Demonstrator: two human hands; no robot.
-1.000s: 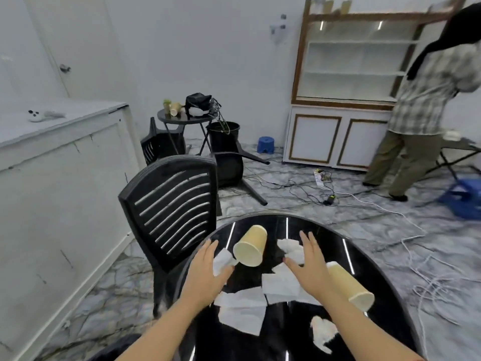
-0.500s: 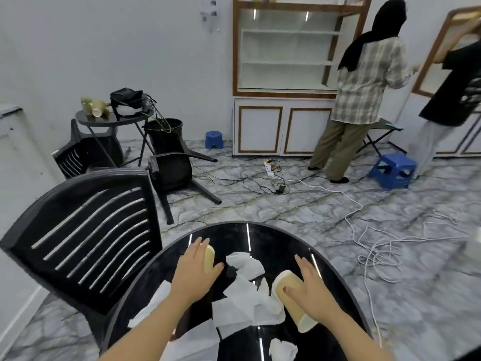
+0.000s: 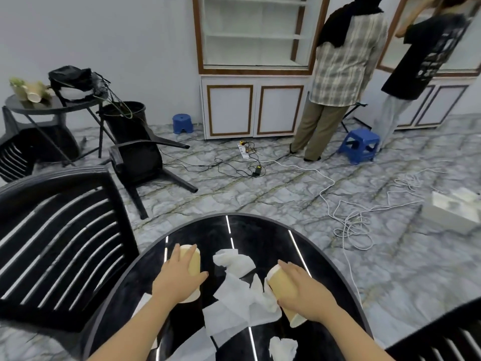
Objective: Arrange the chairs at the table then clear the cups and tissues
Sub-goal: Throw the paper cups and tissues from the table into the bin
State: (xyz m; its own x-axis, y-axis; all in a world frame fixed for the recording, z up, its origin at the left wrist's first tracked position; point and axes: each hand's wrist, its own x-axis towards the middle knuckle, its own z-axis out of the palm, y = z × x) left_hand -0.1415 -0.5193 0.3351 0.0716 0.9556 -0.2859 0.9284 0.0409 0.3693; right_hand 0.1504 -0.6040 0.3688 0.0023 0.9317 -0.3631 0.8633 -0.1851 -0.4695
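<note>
Two cups: both lie on their sides on the round black glossy table (image 3: 260, 230) at the lower centre of the frame, each under one hand.
Left hand (image 3: 179, 278): wrapped over the left paper cup (image 3: 194, 261), fingers on its far side and thumb pointing right; the cup's open mouth faces the viewer.
Right hand (image 3: 303, 293): closed around the right paper cup (image 3: 279, 284), whose open rim points toward the lower right of the frame.
Tissues (image 3: 236, 295): crumpled white sheets spread between the two cups and trailing toward the bottom edge; a small wad (image 3: 282, 347) sits alone near the bottom.
Near chair (image 3: 59, 241): black slatted back, upright, just beside the table's left edge.
Second chair (image 3: 442, 340): only a dark slatted corner shows at the lower right.
Fallen chair (image 3: 140, 162): tipped over on the marble floor, centre left.
Background: two people stand with backs turned at white cabinets (image 3: 253, 108), upper right; cables (image 3: 348, 222) lie loose on the floor.
</note>
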